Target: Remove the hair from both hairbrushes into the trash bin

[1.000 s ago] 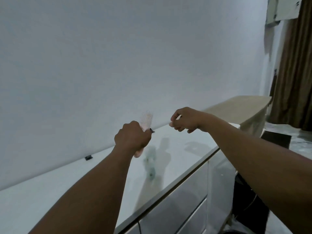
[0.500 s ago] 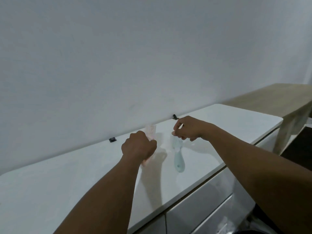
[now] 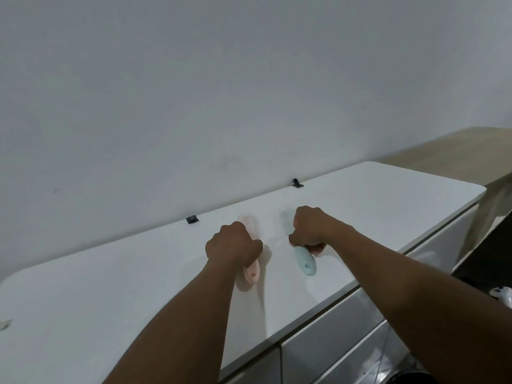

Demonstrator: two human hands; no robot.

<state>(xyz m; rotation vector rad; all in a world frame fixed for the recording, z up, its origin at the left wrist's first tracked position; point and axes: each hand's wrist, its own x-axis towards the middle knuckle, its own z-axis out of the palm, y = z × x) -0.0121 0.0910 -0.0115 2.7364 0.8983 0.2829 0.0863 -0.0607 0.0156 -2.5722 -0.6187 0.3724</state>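
A pink hairbrush (image 3: 251, 273) lies on the white countertop (image 3: 388, 200), bristles up, its handle pointing toward me. My left hand (image 3: 234, 243) is closed around its middle. A pale blue-green hairbrush (image 3: 304, 263) lies to its right, also handle toward me. My right hand (image 3: 310, 228) is curled in a fist over the blue brush's neck and covers most of its head. I cannot make out any hair on either brush. A dark round rim (image 3: 410, 378) shows at the bottom right edge; I cannot tell if it is the trash bin.
Two small black clips (image 3: 192, 219) (image 3: 297, 183) sit where the countertop meets the white wall. A wooden table (image 3: 457, 156) stands beyond the counter's right end. Glossy drawer fronts (image 3: 332, 347) run below the counter edge. A small white object (image 3: 502, 293) lies at the right.
Both hands have come down to the countertop. The pink brush, held upright in the air before, now lies flat. My right hand has dropped onto the blue brush. The view tilted down.
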